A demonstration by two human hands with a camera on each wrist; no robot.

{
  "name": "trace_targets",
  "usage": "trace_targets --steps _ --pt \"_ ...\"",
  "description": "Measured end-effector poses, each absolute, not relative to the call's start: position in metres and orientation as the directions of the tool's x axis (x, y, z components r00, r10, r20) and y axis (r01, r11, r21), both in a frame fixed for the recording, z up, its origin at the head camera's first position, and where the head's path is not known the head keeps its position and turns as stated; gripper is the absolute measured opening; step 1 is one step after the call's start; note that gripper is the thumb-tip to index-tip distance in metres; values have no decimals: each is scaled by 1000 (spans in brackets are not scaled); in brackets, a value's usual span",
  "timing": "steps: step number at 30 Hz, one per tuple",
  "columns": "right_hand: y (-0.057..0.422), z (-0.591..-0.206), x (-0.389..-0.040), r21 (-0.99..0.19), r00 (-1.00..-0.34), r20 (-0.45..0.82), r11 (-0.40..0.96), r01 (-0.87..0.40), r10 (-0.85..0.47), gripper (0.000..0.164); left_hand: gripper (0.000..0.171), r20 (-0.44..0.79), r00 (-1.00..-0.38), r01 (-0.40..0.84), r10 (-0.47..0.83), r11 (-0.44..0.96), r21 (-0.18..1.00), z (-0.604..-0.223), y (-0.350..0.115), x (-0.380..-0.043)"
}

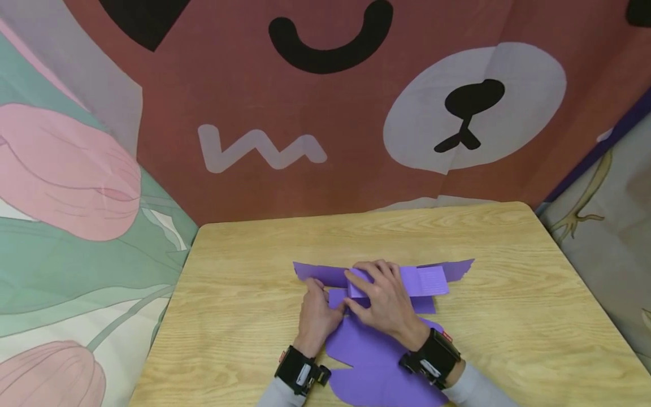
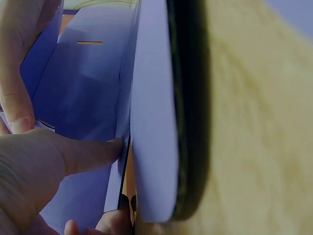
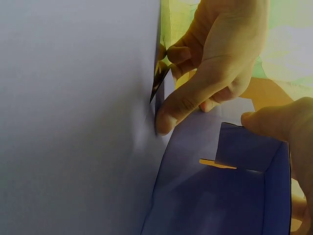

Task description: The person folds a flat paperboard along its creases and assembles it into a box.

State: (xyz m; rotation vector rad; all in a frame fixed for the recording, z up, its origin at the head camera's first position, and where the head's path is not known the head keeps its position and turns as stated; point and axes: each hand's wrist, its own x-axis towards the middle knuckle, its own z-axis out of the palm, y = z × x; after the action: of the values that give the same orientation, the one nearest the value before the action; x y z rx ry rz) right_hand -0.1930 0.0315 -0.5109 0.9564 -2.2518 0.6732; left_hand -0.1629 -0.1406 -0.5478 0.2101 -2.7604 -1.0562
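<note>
A purple cardboard box (image 1: 432, 282), partly folded up, lies on the table with its far wall and end flaps raised. My left hand (image 1: 316, 316) pinches the edge of a side flap at the box's left end; in the left wrist view its thumb lies along that flap (image 2: 117, 171). My right hand (image 1: 383, 302) holds the folded wall near the same end, its thumb on a small end flap (image 3: 244, 147) in the right wrist view. A narrow slot shows in the bottom panel (image 2: 88, 73). Some of my left fingertips are hidden behind the cardboard.
The box's large flat panel (image 1: 376, 362), with notched, rounded edges, spreads toward me under my right wrist. A long strip flap (image 1: 460, 269) sticks out at the far right. The wooden table (image 1: 244, 305) meets a printed cloth backdrop (image 1: 305, 192) at its far edge.
</note>
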Motion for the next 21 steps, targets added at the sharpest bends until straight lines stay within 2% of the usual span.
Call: trace_targets --steps 10,15,21 --pt "30 -514 -192 -207 -566 675 615 -761 -473 56 66 103 -964 -126 -246 760 637 -542 -129 -161" --pt "31 -515 -191 -214 -578 669 623 -752 -467 56 63 161 -963 -65 -215 769 636 -543 -127 -162" --pt "34 -516 -191 -215 -585 660 628 -748 -471 58 59 188 -975 69 -115 651 756 -543 -130 -158"
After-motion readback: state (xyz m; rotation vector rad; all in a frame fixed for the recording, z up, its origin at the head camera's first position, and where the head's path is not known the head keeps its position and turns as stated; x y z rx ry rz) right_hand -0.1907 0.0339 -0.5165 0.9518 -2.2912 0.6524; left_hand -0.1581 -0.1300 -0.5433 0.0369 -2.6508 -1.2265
